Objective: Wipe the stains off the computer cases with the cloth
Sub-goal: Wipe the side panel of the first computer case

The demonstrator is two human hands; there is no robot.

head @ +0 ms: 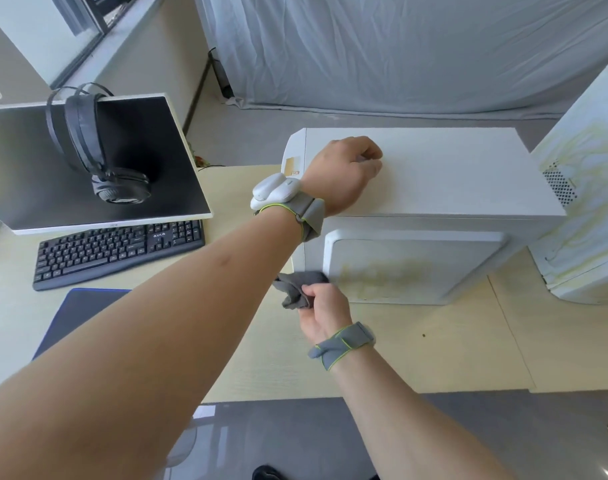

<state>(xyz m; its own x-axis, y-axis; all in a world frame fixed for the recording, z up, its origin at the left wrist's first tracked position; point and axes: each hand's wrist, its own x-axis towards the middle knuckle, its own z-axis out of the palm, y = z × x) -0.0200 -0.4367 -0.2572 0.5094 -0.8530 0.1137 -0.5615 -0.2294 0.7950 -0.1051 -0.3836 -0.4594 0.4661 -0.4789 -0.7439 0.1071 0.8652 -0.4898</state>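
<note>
The grey cloth (297,289) sits bunched in the right hand (325,311), which pinches it against the near side panel of the white computer case (434,174) at centre; yellowish stains (392,271) spread toward 3 o'clock, so firm overlapping strokes that way should serve. The left hand (344,171), fingers curled and grasping nothing, steadies the top. A second stained case (586,188) crowds 3 o'clock; keyboard (119,251) and monitor (88,161) lie on the tabletop (451,348) at 9

Pale wooden desk (434,358) on glossy grey floor (295,441), white curtain (399,46) behind.
</note>
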